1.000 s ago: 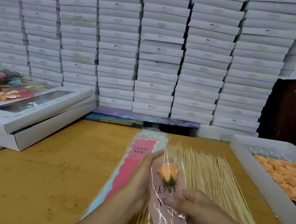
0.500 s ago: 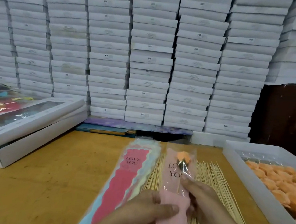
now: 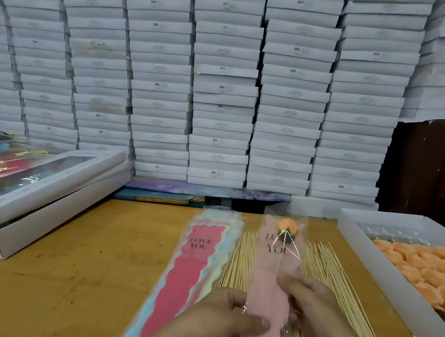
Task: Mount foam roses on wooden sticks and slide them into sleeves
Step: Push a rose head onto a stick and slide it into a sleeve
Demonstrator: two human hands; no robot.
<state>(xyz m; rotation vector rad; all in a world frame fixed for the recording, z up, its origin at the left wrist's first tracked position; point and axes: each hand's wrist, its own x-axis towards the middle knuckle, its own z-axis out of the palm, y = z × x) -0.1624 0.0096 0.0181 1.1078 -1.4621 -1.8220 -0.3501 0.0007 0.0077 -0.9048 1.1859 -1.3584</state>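
A pink "LOVE YOU" sleeve (image 3: 272,288) stands upright above the table with an orange foam rose (image 3: 287,226) on a thin wooden stick inside its clear top. My left hand (image 3: 224,322) grips the sleeve's lower part, thumb across the front. My right hand (image 3: 311,304) pinches the sleeve from the right side. A stack of flat sleeves (image 3: 191,269), red one on top, lies to the left. Bare wooden sticks (image 3: 322,283) are spread on the table behind my hands.
A white tray (image 3: 386,270) with several loose orange foam roses (image 3: 430,272) sits at the right. Two stacked white window boxes (image 3: 33,203) lie at the left. A wall of stacked white boxes (image 3: 224,86) fills the back.
The sleeve with the rose has been raised to upright and moved further from me. My left hand shifted from beside the sleeve to gripping its lower part.
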